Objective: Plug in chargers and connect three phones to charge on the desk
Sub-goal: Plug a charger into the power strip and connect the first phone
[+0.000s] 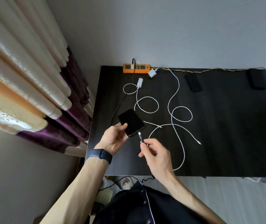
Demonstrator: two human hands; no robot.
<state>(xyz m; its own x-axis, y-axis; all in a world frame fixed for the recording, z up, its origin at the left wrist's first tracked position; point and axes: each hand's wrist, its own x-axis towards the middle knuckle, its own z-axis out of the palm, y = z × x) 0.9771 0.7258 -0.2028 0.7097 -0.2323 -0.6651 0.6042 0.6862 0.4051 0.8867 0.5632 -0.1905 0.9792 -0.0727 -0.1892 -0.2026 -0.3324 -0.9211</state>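
Left hand (115, 138) grasps black phone (131, 122) by its left edge, above near-left part of desk (226, 135), screen up.
Right hand (154, 155) pinches black cable connector (140, 137); tip just beside phone's near end (not inserted).
White adapter (152, 73) and second white adapter (139, 82) lie unplugged near orange power strip (136, 69) at far edge.
Second phone (193, 82) and third phone (257, 79) lie far right.

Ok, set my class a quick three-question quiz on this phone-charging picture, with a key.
1. True or false: the orange power strip has just one plug in it.
2. How many unheld phones lie on the desk? A one, B two, C three.
3. Fill in: the right hand pinches the ___ cable near the phone held in the left hand.
Key: 1 true; 2 B; 3 black.
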